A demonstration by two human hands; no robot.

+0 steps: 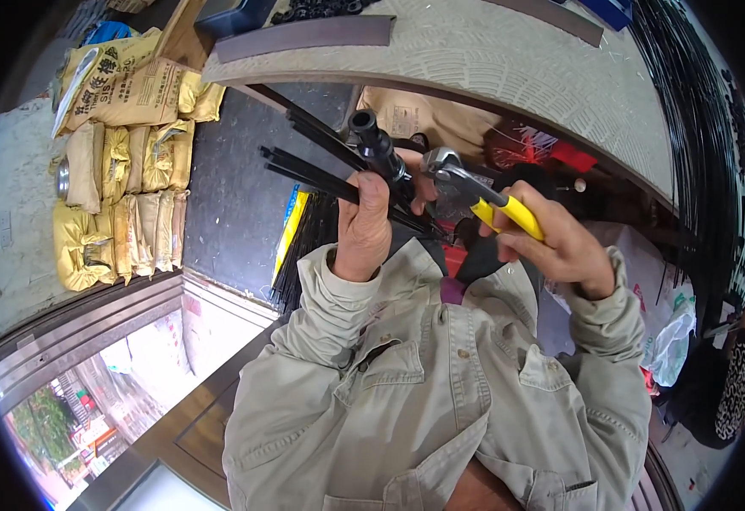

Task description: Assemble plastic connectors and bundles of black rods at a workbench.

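My left hand (pixel 364 223) is closed around a black umbrella frame (pixel 378 149), its stepped tube end pointing up and away. Several thin black ribs (pixel 304 175) fan out from it toward the upper left. In my right hand (pixel 557 243) is a pair of pliers (pixel 517 215) with yellow grips and a metal head. The pliers' head sits just right of the tube; whether the two touch I cannot tell. My left fingers partly hide the middle of the frame.
A pale patterned worktop (pixel 509 64) curves across ahead, bearing dark strips (pixel 309 38). Yellow-brown sacks (pixel 126 162) are stacked at far left. Bundles of black rods (pixel 696 111) hang down on the right. More thin black rods (pixel 309 247) stand beside my left forearm.
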